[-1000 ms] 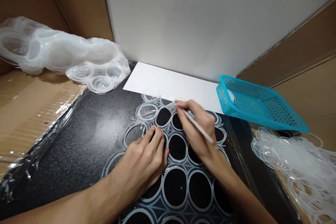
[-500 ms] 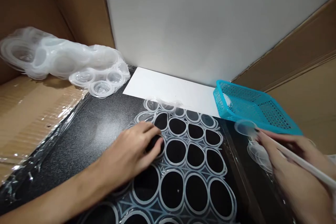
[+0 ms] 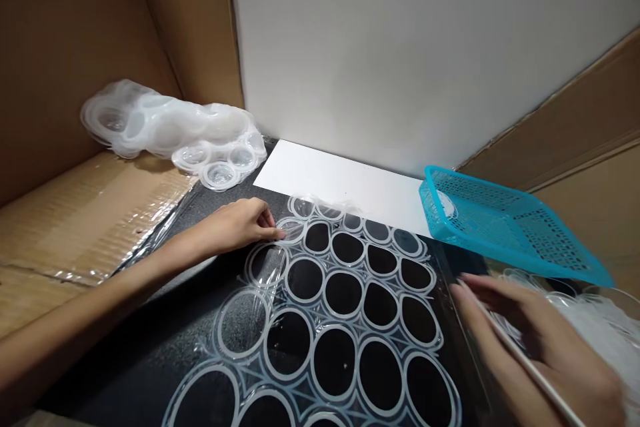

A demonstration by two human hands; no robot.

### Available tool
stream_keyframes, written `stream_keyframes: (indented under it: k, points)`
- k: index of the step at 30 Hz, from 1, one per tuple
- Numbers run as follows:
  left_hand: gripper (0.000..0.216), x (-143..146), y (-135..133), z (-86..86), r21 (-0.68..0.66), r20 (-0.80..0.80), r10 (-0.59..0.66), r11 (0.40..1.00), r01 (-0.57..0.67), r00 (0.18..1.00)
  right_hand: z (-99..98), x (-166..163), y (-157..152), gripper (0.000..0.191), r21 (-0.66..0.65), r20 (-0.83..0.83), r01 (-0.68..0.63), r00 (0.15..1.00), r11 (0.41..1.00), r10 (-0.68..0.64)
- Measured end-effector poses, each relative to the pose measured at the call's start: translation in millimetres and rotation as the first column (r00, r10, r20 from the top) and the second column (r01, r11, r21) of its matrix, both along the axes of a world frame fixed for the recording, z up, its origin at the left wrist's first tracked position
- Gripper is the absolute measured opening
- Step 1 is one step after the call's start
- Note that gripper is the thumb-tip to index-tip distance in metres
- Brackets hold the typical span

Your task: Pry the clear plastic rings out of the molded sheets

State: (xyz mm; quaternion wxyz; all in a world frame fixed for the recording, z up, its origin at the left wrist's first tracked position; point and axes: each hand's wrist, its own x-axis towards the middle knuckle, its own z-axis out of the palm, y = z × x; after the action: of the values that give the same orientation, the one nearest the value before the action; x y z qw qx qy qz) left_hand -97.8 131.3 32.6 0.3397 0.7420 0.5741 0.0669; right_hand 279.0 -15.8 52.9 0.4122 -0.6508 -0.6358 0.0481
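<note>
A clear plastic sheet [image 3: 320, 310] with rows of frosted ring outlines lies on the black work surface. At its upper left edge my left hand [image 3: 253, 221] is closed, fingertips pinched on the film beside a ring. My right hand [image 3: 545, 340], to the right of the sheet, is wrapped round a thin white pen-like stick [image 3: 520, 359]; its tip is hidden at the fingers. Beneath and beyond that hand lie loose clear round discs [image 3: 600, 320] in a heap, partly covered by the hand.
A blue mesh basket [image 3: 510, 267] stands at the right, a whitish round piece [image 3: 447, 205] inside its left end. White paper [image 3: 340, 177] lies along the back wall. At the left, a bundle of ring-cut plastic scrap [image 3: 175, 127] rests near wrapped cardboard [image 3: 90, 220].
My left hand has moved up and left from the middle rings to the sheet's edge. The clear disc at my right fingertips is gone from them, and that hand has come lower.
</note>
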Motion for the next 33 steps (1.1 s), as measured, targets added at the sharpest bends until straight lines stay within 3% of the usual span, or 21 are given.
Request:
stream_keyframes:
  k: [2,5,8,12,17,22,26,29,33]
  points:
    - [0.045,1,1,1.0,-0.008,-0.011,-0.013,1.0,0.012,1.0,10.0,-52,25,0.011,0.025,0.034,-0.2,0.979,0.979,0.199]
    - [0.036,2,-4,3.6,0.024,-0.031,-0.012,1.0,0.012,0.999,10.8,-113,66,0.006,-0.065,-0.056,-0.49,0.871,0.869,0.487]
    - [0.036,3,-10,5.3,0.082,-0.047,0.017,0.997,-0.013,0.999,-0.8,-147,94,0.007,-0.131,-0.155,-0.637,0.77,0.759,0.619]
    - [0.039,7,-10,4.5,0.135,-0.053,0.032,0.991,-0.025,0.998,-18.8,-154,100,0.008,-0.199,-0.177,-0.634,0.773,0.748,0.609]
    - [0.024,14,-1,2.7,0.108,0.027,-0.043,0.993,0.04,0.999,-29.3,-141,91,0.005,-0.233,-0.193,-0.601,0.799,0.764,0.57]
    - [0.023,16,-3,-2.1,0.135,0.234,-0.04,0.991,0.008,0.971,-38.3,-139,89,0.003,-0.12,-0.181,-0.608,0.79,0.785,0.585]
    - [0.024,13,-5,-10.1,0.018,0.447,-0.034,0.999,0.029,0.894,-46.9,-142,87,0.007,-0.027,-0.139,-0.638,0.765,0.77,0.629]
    - [0.038,5,-9,-15.5,-0.115,0.58,0.03,0.992,0.046,0.814,-49.2,-145,86,0.01,-0.027,-0.131,-0.641,0.763,0.767,0.633]
    - [0.039,-4,-12,-18.3,-0.201,0.65,0.06,0.975,0.095,0.758,-48.5,-148,86,0.009,-0.031,-0.14,-0.63,0.771,0.776,0.621]
